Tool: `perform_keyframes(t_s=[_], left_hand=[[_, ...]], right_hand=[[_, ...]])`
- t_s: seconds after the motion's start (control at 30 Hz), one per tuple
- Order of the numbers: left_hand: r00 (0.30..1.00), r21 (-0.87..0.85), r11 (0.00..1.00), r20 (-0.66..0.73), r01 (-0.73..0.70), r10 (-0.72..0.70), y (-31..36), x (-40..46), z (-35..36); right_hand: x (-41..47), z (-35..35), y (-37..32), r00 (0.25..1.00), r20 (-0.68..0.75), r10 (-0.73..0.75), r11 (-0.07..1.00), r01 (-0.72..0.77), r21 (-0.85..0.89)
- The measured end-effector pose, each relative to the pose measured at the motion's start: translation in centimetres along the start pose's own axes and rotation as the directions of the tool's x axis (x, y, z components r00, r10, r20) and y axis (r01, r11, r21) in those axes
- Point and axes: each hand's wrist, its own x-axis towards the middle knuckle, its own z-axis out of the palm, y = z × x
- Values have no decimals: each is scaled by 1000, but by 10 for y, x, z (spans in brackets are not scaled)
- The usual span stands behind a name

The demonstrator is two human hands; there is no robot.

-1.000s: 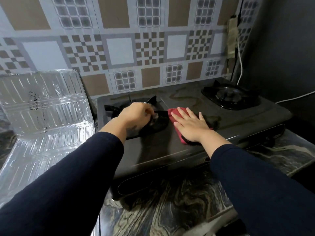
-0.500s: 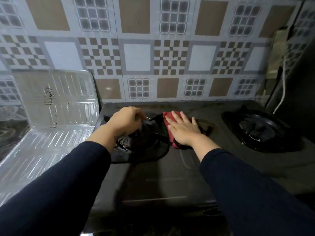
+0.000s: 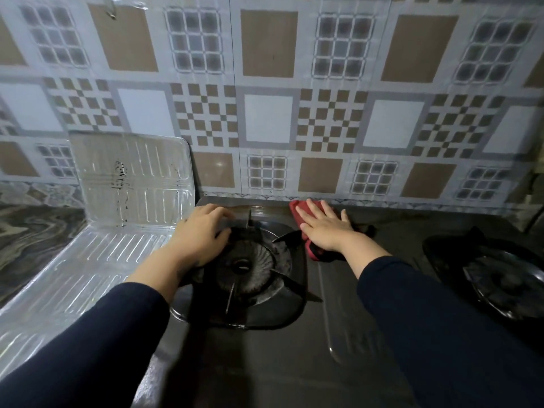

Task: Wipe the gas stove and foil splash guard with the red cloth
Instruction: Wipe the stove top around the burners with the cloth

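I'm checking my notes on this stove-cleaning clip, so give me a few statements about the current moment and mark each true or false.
1. The right hand presses flat on the red cloth near the back edge of the black gas stove. True.
2. The left hand holds the red cloth. False: it rests at the left burner's black pan support, with no cloth under it.
3. The ribbed silver foil splash guard stands to the left of the stove. True.
4. A pot sits on the right burner. False: that burner is bare.
5. The foil splash guard is spotless. False: dark streaks mark its upright panel.
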Motion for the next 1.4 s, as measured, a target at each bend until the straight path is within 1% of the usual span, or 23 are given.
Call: perform_keyframes(t_s=[0.07, 0.1, 0.17, 0.23, 0.27, 0.37, 0.47, 0.6, 0.8, 0.97, 1.03, 1.13, 1.23, 1.4], left_hand=[[1000, 50, 999, 10, 21, -22, -9, -4, 3], [998, 77, 996, 37, 42, -45, -13, -7, 5], [987, 104, 989, 111, 101, -112, -22, -10, 10], [972, 105, 983, 164, 152, -168, -27, -12, 13], [969, 113, 981, 169, 160, -177, -28, -11, 15], [977, 161, 977, 139, 139, -162, -27, -12, 20], [979, 148, 979, 131, 139, -159, -27, -12, 22], [978, 123, 981, 125, 149, -165, -25, -11, 22], [979, 128, 978, 97, 164, -177, -23, -11, 23], [981, 130, 977, 73, 170, -181, -23, -11, 24], [982, 128, 976, 50, 177, -184, -23, -11, 25], [981, 124, 975, 26, 186, -191, -22, -11, 24], [977, 118, 970, -30, 212, -210, -22, -11, 23], [943, 98, 945, -151, 313, -297, -20, -15, 20]], right_hand=[[6, -14, 8, 991, 135, -22, 992, 5, 129], [9, -19, 13, 980, 195, -35, 989, 6, 145], [13, -23, 17, 966, 253, -47, 996, 27, 80], [18, -20, 15, 968, 245, -57, 998, 55, 15], [22, -19, 12, 969, 237, -63, 998, 64, 3], [35, -22, 2, 964, 252, -83, 996, 90, -18], [52, -26, -8, 954, 277, -116, 990, 134, -47], [77, -28, -26, 937, 308, -167, 980, 192, -52], [112, -31, -77, 895, 366, -257, 962, 275, 4], [128, -32, -121, 865, 397, -306, 940, 342, -21], [132, -31, -135, 862, 397, -316, 929, 365, -54], [136, -25, -161, 880, 370, -299, 920, 368, -132], [133, -13, -186, 905, 319, -280, 937, 331, -115], [117, 1, -187, 921, 240, -307, 940, 332, -73]])
